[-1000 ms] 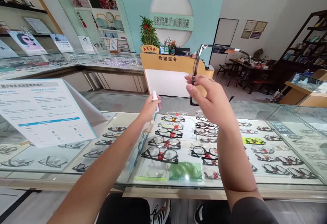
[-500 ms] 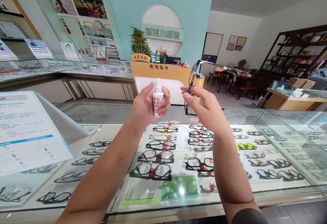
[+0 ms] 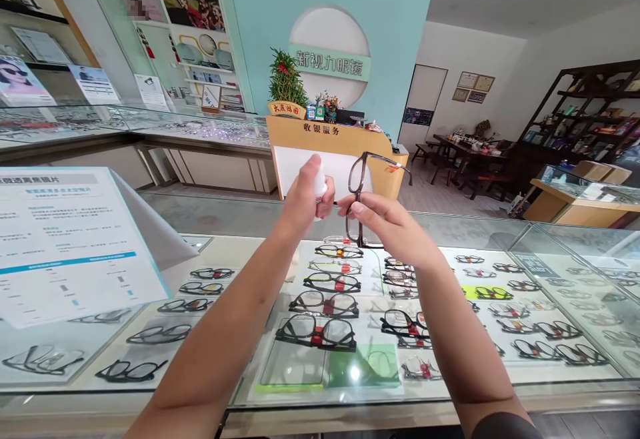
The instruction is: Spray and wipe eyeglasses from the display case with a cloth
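Note:
My left hand (image 3: 306,193) is wrapped round a small white spray bottle (image 3: 320,189), its thumb on the top. Just to the right, my right hand (image 3: 377,220) pinches a pair of dark-framed eyeglasses (image 3: 356,177) near the bridge. The glasses stand on end, one lens above the other, with a temple arm stretching to the right. Bottle and glasses are close together but apart, both above the glass counter. Fingers hide much of the bottle.
Below my arms lies a glass display counter (image 3: 280,395) with rows of eyeglasses (image 3: 316,332) inside. A printed sign (image 3: 75,239) stands on it at left. Beyond are a wooden cashier desk (image 3: 280,139), more showcases (image 3: 210,165) and a dark shelf (image 3: 565,109).
My left thumb has moved onto the bottle's top and the bottle has turned. The glasses have come lower and nearer the bottle, turned more lens-on to me. The view has shifted slightly left.

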`<state>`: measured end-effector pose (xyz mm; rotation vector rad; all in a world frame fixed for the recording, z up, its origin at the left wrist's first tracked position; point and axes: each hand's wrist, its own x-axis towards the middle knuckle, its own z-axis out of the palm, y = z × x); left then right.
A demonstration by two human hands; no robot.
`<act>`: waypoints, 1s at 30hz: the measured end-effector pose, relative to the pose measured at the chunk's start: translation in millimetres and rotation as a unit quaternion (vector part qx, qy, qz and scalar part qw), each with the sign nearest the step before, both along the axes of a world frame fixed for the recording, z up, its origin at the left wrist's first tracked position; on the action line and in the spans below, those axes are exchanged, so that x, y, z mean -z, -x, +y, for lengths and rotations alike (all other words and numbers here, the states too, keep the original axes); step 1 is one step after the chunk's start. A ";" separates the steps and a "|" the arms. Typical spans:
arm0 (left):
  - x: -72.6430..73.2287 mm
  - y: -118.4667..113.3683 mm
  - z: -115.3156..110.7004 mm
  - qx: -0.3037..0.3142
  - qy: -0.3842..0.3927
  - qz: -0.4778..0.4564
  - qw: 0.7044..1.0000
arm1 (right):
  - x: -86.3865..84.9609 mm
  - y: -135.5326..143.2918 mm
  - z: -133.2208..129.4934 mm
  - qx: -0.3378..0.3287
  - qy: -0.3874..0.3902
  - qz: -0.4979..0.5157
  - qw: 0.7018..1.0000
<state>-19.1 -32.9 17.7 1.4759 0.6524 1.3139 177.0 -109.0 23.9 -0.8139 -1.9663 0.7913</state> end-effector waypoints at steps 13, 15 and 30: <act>13.7 -16.7 3.8 -0.024 -0.001 0.051 0.998 | 6.8 9.2 6.1 -0.085 0.032 0.052 0.995; 13.6 -17.4 3.5 -0.031 0.006 0.049 0.998 | 6.0 9.7 5.4 -0.086 0.039 0.054 0.994; 31.7 -30.8 5.7 0.039 -0.018 0.084 0.995 | 10.9 -3.2 29.6 0.075 0.016 0.180 0.981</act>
